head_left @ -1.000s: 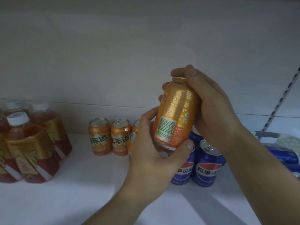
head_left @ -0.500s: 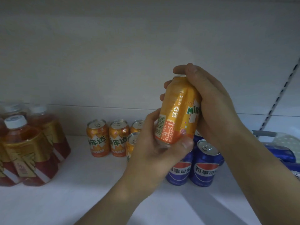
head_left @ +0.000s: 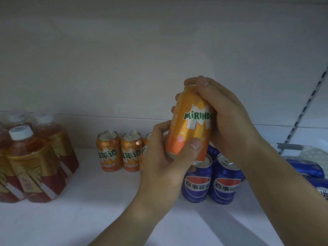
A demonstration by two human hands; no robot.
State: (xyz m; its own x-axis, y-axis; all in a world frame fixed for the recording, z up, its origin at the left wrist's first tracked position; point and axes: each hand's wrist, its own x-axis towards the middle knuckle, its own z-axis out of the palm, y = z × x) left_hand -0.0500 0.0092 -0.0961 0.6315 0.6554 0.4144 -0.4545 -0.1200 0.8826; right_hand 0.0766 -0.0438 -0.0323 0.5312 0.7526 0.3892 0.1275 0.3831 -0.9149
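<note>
I have the orange Mirinda can clasped between both grips, lifted clear of the white shelf. It is close to upright, its top leaning slightly right, and the green brand lettering faces my camera.

My left grip comes up from below. Its thumb is curled across the lower front of the can, and its fingers wrap round the left side near the base. My right grip is curled over the upper right side. Its thumb presses near the top rim, and its fingertips peek out past the can's left edge. So the can sits between the two grips, with the left one low and the right one high.

Just under the can's base, two blue Pepsi cans stand upright on the shelf, partly hidden by my right forearm. To the left of my left grip stand more orange cans, one half hidden behind that grip. Well apart at the far left is a cluster of tea bottles with white caps and gold labels.
</note>
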